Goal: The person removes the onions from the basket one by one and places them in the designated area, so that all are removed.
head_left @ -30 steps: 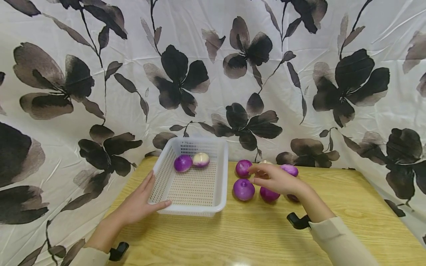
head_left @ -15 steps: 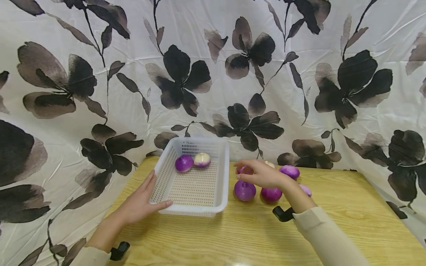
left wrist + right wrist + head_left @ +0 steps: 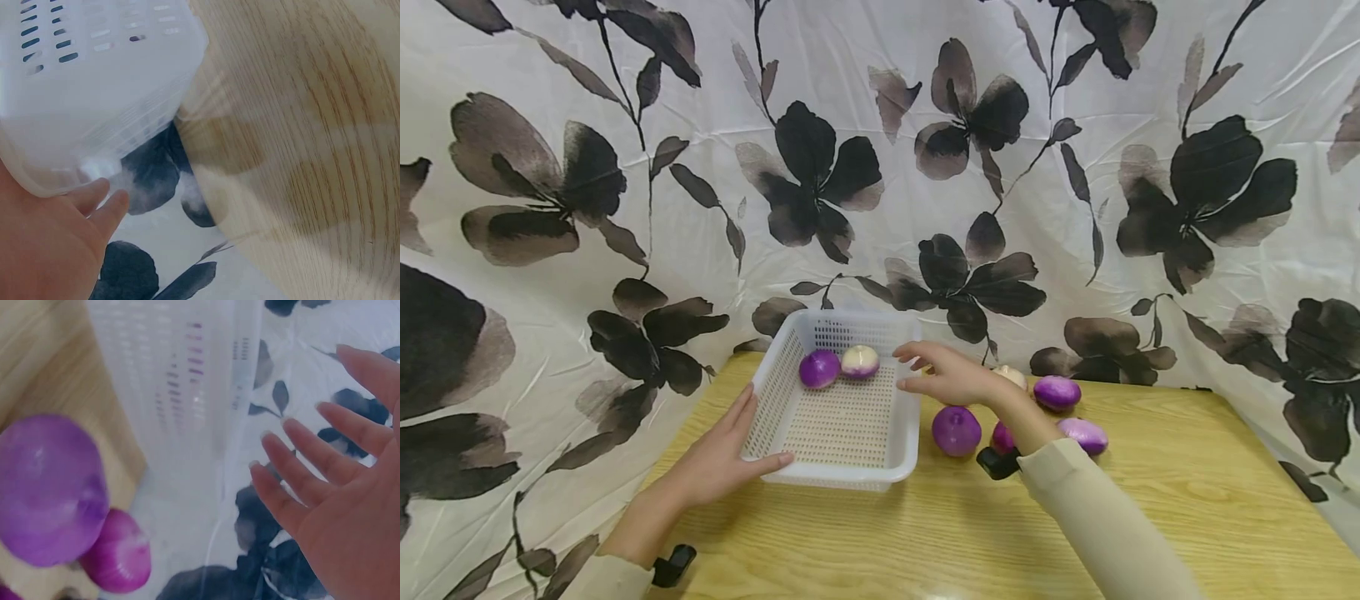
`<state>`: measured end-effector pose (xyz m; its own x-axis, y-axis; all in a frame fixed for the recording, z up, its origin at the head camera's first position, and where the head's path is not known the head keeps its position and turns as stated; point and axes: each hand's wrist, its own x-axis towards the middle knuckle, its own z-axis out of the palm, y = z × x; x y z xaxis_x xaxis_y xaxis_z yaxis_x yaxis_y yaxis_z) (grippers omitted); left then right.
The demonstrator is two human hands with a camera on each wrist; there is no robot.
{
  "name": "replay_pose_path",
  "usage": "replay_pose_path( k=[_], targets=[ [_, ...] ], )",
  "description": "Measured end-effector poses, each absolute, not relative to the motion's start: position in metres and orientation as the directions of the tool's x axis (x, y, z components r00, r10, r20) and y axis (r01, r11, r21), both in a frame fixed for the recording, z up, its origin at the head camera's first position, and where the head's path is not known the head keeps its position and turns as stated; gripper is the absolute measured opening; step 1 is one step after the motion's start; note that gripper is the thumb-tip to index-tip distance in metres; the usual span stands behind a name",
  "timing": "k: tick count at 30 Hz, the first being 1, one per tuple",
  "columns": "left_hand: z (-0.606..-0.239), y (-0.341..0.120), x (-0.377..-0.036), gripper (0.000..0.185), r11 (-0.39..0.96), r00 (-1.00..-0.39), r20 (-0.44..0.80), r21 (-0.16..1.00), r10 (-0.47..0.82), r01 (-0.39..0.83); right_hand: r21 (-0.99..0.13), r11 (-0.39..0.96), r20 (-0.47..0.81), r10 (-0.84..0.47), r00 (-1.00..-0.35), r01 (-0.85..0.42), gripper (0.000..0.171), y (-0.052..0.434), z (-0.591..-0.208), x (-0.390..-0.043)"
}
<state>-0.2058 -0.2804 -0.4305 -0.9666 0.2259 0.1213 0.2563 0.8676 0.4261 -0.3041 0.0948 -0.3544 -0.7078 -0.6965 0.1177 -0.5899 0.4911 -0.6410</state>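
Note:
A white perforated plastic basket (image 3: 820,477) stands on the table. Inside it lie a purple onion (image 3: 819,369) and a second onion (image 3: 860,362) that is part cream, part purple. My left hand (image 3: 718,458) rests at the basket's near left corner, straight fingers along the outer wall and thumb over the front rim. Above the basket's right rim is my right hand (image 3: 951,375), its fingers spread and nothing in them, as the right wrist view (image 3: 337,481) confirms. Just right of the basket sits a large purple onion (image 3: 957,431), with a smaller onion (image 3: 119,551) behind it.
Farther right on the wooden table (image 3: 1195,492) lie a purple onion (image 3: 1057,392), a lighter purple onion (image 3: 1083,435) and a pale onion (image 3: 1011,376). My right forearm partly covers another onion (image 3: 1002,437). A floral curtain (image 3: 865,167) hangs behind the table.
My right hand has moved left from over the loose onions to the basket's right rim. The left hand stays at the basket, and the two onions inside have not moved.

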Motion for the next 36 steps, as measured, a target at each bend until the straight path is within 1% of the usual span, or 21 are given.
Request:
replay_pose_path(
  k=[5,9,12,19,27,32,36],
  targets=[
    [-0.43,-0.281,-0.206,0.123,0.867,-0.966,0.121,0.425,0.228,0.258,-0.638,0.483,0.134,-0.697,-0.705,-0.599,0.054,0.075,-0.349,-0.315],
    [-0.43,-0.283,-0.206,0.123,0.868,-0.966,0.122,0.423,0.229,0.259,-0.675,0.466,0.133,-0.685,-0.716,-0.572,0.055,0.057,-0.347,-0.326],
    [-0.43,-0.284,-0.206,0.123,0.87,-0.966,0.123,0.419,0.227,0.258,-0.718,0.461,0.117,-0.659,-0.743,-0.522,0.057,0.045,-0.347,-0.334],
    [-0.431,-0.283,-0.206,0.122,0.868,-0.967,0.114,0.426,0.227,0.254,-0.801,0.451,0.071,-0.582,-0.81,-0.395,0.055,0.025,-0.364,-0.353],
    [-0.431,-0.283,-0.206,0.122,0.866,-0.968,0.108,0.432,0.227,0.251,-0.821,0.455,0.057,-0.535,-0.843,-0.345,0.052,0.004,-0.371,-0.367],
    [-0.431,-0.285,-0.206,0.122,0.865,-0.966,0.122,0.43,0.229,0.259,-0.816,0.482,0.042,-0.502,-0.864,-0.32,0.06,-0.01,-0.375,-0.373],
    [-0.433,-0.284,-0.207,0.123,0.861,-0.964,0.126,0.432,0.236,0.267,-0.795,0.542,0.022,-0.426,-0.905,-0.274,0.076,-0.02,-0.388,-0.376]
  ],
)
